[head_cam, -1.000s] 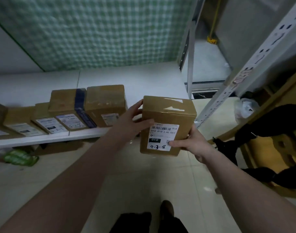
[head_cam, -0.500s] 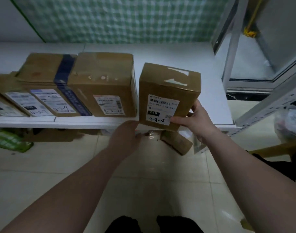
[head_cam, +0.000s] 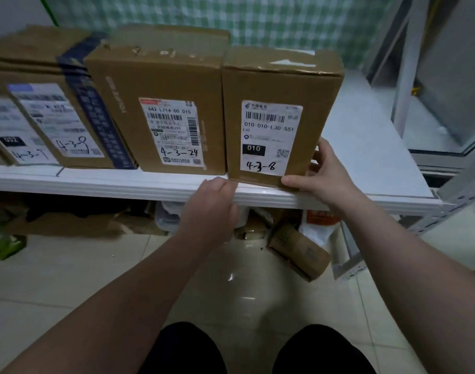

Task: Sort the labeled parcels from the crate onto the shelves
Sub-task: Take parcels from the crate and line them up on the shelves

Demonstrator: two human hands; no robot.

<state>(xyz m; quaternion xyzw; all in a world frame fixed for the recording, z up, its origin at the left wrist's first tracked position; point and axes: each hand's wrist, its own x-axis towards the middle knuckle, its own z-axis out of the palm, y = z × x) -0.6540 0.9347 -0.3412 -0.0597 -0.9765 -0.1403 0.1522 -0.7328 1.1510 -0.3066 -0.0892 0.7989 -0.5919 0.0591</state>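
A brown cardboard parcel [head_cam: 281, 85] with a white label marked 4-3-8 stands upright on the white shelf [head_cam: 366, 147], at the right end of a row. My right hand [head_cam: 321, 171] grips its lower right corner, thumb on the front face. My left hand [head_cam: 212, 203] is below the shelf's front edge, fingers curled, holding nothing, just left of the parcel's bottom corner. Beside it stands a parcel marked 4-3-24 [head_cam: 160, 85], touching it.
Two more labeled parcels [head_cam: 50, 117] lie at the left of the row. Under the shelf are cardboard scraps, a small brown box [head_cam: 298, 252] and a plastic tub. A metal shelf upright [head_cam: 460, 195] stands at the right. Bare shelf lies right of the parcel.
The parcel has gone from held in the air to standing on the shelf against the 4-3-24 parcel. My left hand has left it and dropped below the shelf edge. The view has moved closer.
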